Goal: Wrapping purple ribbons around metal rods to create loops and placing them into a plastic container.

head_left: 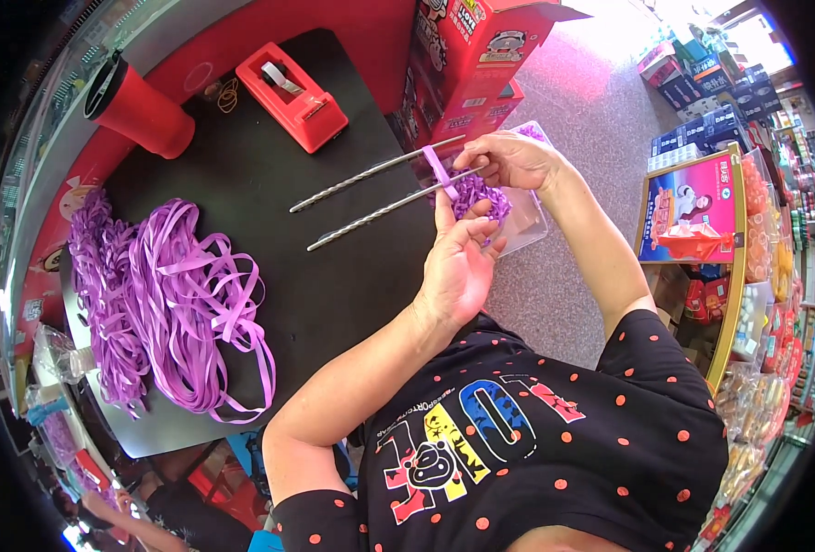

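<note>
Two spiral metal drill bits [361, 221] lie side by side, reaching over the dark table's right edge. A flat band of purple ribbon [436, 167] is wrapped across both smooth shanks. My left hand [463, 267] is palm up below it, with a finger against the band's near end and the others loosely curled. From the right, my right hand [516, 161] closes its fingertips in a pinch by the nearer shank's end; its fingers partly hide what they hold. Beneath both hands, a clear plastic box [525, 235] holds curled purple ribbon pieces [474, 201].
On the dark table [334, 313] lie a large heap of loose purple ribbon [191, 308], a red tape dispenser [292, 97], and a red tumbler [141, 110]. Red cartons [467, 64] stand beyond the box. Goods fill shelves [762, 304] at the right.
</note>
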